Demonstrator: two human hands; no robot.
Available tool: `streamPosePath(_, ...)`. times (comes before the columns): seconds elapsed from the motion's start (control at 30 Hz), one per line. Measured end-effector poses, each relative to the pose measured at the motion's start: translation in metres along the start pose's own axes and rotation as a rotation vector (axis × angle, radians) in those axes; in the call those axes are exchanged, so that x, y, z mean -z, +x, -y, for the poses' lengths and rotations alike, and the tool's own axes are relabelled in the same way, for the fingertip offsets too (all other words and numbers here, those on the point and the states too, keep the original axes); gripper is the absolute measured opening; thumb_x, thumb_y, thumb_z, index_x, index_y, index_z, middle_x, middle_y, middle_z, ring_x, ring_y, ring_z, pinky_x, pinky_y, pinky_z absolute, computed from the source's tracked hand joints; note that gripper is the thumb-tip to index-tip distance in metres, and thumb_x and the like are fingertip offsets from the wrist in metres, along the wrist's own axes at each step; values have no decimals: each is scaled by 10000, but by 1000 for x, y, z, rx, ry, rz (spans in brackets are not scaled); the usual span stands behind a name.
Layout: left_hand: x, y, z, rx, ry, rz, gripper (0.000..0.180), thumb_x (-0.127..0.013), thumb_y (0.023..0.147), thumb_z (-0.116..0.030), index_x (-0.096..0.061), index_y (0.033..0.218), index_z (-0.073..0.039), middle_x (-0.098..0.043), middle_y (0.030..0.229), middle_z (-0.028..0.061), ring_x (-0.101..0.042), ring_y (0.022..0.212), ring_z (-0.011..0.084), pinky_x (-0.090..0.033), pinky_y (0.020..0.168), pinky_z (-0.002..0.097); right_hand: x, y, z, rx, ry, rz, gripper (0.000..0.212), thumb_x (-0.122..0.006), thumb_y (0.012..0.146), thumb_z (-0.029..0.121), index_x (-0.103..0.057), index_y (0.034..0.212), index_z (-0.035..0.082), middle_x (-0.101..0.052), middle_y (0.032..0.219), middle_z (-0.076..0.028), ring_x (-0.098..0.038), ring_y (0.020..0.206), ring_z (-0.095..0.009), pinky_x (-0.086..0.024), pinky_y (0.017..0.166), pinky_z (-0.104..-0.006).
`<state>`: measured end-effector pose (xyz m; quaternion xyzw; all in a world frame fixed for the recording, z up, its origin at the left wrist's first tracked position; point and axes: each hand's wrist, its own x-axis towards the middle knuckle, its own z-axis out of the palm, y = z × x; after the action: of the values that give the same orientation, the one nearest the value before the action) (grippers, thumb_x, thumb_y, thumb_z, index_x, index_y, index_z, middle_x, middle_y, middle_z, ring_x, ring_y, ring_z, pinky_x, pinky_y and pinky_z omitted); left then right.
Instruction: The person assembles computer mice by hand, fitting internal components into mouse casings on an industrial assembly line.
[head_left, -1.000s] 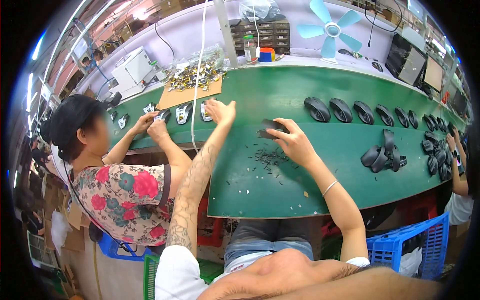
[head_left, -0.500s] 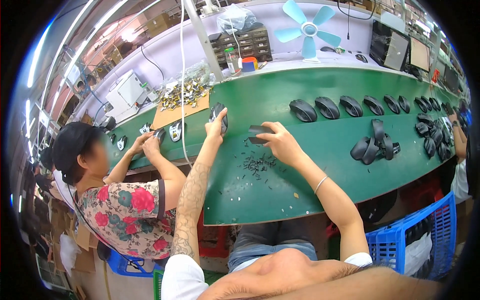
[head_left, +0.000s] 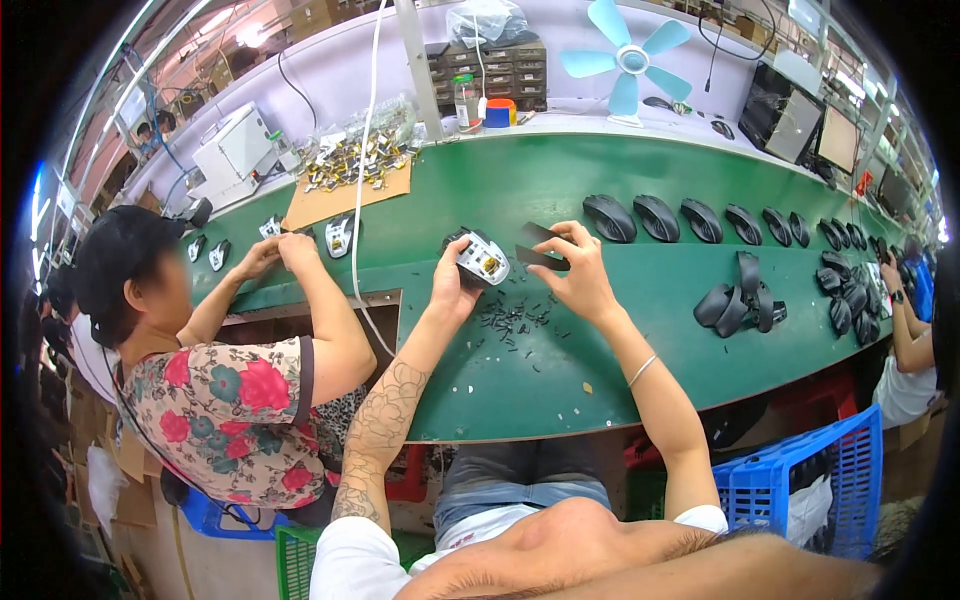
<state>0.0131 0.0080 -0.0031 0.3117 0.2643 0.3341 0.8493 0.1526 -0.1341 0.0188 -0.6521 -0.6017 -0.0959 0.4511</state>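
My left hand (head_left: 452,287) is closed around a computer mouse (head_left: 484,262), whose grey-white inner side with a small yellowish part faces up. To its right, my right hand (head_left: 585,280) pinches dark curved mouse cover pieces (head_left: 540,240) between thumb and fingers. They look like two strips, held a little apart from the mouse. Below both hands, many tiny black parts (head_left: 512,322) lie scattered on the green bench (head_left: 520,395). A row of black mice (head_left: 655,217) stands along the bench at the right. Nearer, black curved covers (head_left: 738,302) lie in a loose heap.
On my left a co-worker (head_left: 230,400) in a flowered shirt handles a part beside white-topped mouse bodies (head_left: 340,235). A white cable (head_left: 364,200) hangs between us. Small parts cover a cardboard sheet (head_left: 350,205). A blue fan (head_left: 632,62) stands behind; a blue crate (head_left: 750,495) is at right.
My left hand has come down and right, and the mouse has turned from its black shell side to its grey-white inside. My right hand still holds the dark pieces, slightly higher and further right.
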Motion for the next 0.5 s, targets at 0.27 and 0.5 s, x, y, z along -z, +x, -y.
streamPosePath(0.27, 4, 0, 4, -44, 26, 43, 283, -554, 822, -306, -551, 1007, -92, -625, 935, 41, -622, 847, 172, -524, 730, 333, 1, 3, 11, -3, 111, 37, 469, -752, 632, 107, -621, 1082, 125, -506, 1077, -123, -547, 847, -245, -471, 708, -333)
streamPosePath(0.5, -7, -10, 9, -33, 58, 106, 437, -401, 868, -445, -536, 1083, -90, -593, 1066, 48, -565, 986, 183, -444, 858, 362, 1, 2, 25, -35, 184, 79, 571, -736, 680, 135, -534, 1214, 138, -525, 1121, -159, -562, 933, -295, -477, 802, -362)
